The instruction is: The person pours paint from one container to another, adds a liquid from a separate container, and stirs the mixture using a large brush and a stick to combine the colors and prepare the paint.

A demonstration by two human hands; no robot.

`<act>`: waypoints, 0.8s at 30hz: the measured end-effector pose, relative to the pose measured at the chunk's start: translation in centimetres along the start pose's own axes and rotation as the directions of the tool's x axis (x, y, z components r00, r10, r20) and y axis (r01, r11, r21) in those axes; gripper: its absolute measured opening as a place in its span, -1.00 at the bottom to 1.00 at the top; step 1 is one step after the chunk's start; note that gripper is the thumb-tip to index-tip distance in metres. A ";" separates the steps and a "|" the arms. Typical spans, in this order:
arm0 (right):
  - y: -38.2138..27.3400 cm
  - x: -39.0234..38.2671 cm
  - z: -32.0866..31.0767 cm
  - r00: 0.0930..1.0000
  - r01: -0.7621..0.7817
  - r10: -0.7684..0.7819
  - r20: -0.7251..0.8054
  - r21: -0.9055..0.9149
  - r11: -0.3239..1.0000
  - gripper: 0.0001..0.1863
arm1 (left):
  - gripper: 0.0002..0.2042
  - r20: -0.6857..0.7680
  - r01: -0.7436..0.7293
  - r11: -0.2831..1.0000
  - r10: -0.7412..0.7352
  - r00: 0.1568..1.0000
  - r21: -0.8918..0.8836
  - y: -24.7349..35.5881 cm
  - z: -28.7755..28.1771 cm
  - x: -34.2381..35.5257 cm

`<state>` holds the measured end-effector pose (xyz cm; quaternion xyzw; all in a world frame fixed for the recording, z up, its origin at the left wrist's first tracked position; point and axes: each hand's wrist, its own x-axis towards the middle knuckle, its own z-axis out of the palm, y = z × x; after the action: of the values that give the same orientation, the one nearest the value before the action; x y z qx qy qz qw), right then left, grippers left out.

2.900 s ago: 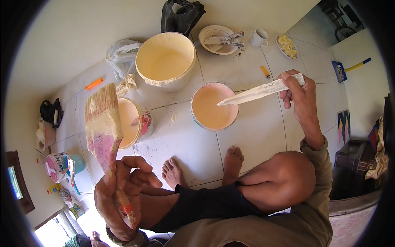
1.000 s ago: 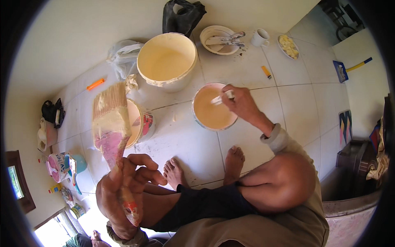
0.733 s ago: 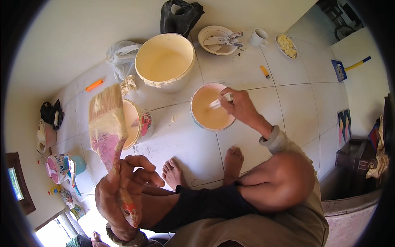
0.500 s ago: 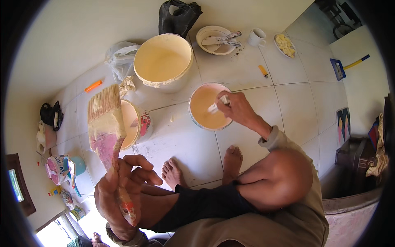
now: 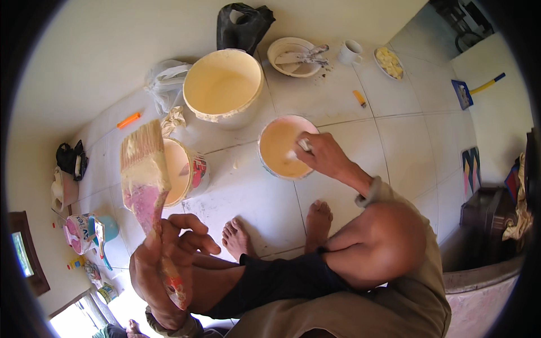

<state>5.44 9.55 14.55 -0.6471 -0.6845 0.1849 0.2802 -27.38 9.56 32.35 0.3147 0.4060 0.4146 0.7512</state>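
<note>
My left hand [image 5: 160, 253] is closed round the handle of a wide paintbrush [image 5: 145, 174], held bristles up. Cream paint coats its bristles, and its lower part is pinkish. Over the middle pail [image 5: 288, 119], my right hand [image 5: 327, 156] grips a white stick-like tool [image 5: 304, 145]; its lower end dips toward the cream paint and is blurred, so its kind is unclear. Behind the brush stands a second pail [image 5: 199, 172] with coloured print, with cream paint inside. A larger cream-stained bucket [image 5: 222, 81] sits farther back.
Near the wall are a black plastic bag [image 5: 242, 28], a clear bag [image 5: 164, 84], a bowl [image 5: 275, 52] with scrapers [image 5: 298, 58], a mug [image 5: 350, 52] and a plate of pale yellow pieces [image 5: 389, 62]. An orange lighter [image 5: 359, 98] lies on the tiles. My bare feet [image 5: 319, 219] are near the middle pail.
My right hand and the white tool have shifted slightly within the middle pail, with the tool's lower end now blurred. My left hand keeps hold of the paintbrush, nearly unmoved.
</note>
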 end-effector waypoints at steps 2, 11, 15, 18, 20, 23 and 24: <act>0.8 1.5 -0.4 0.998 -0.023 0.026 -0.060 0.054 0.998 -0.80 | -0.58 -0.026 -0.004 0.999 0.003 1.000 -0.034 -0.3 0.0 0.2; 0.6 1.8 0.1 0.994 -0.081 0.087 -0.069 0.086 0.993 -0.88 | -0.60 -0.026 -0.007 0.999 0.008 1.000 0.048 0.0 -0.2 -0.3; 2.6 -0.9 -0.7 0.998 -0.030 0.031 -0.058 0.031 0.999 -0.82 | -0.59 -0.027 0.062 0.997 -0.061 0.998 0.051 -0.5 0.0 -0.3; 0.4 0.0 -0.1 0.996 -0.069 0.075 -0.057 0.104 0.992 -0.82 | -0.59 -0.024 0.048 0.996 -0.046 0.999 0.069 -0.3 0.2 -0.1; 1.4 1.6 -0.7 0.974 -0.202 0.213 -0.080 0.123 0.972 -0.80 | -0.60 -0.048 0.032 0.996 -0.028 0.998 0.083 -0.1 0.1 -0.4; 1.6 -0.3 -0.6 0.990 -0.138 0.138 -0.007 0.030 0.990 -0.79 | -0.60 0.013 0.021 0.991 -0.023 1.000 0.129 -0.3 -0.2 -0.5; 1.4 -0.1 -1.0 0.990 -0.143 0.143 -0.012 0.014 0.990 -0.79 | -0.60 0.022 0.010 0.996 -0.012 1.000 0.084 -0.3 -0.1 -0.5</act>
<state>7.12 9.50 14.48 -0.6938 -0.6334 0.2049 0.2749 -27.58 9.00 32.26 0.3483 0.4164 0.3896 0.7440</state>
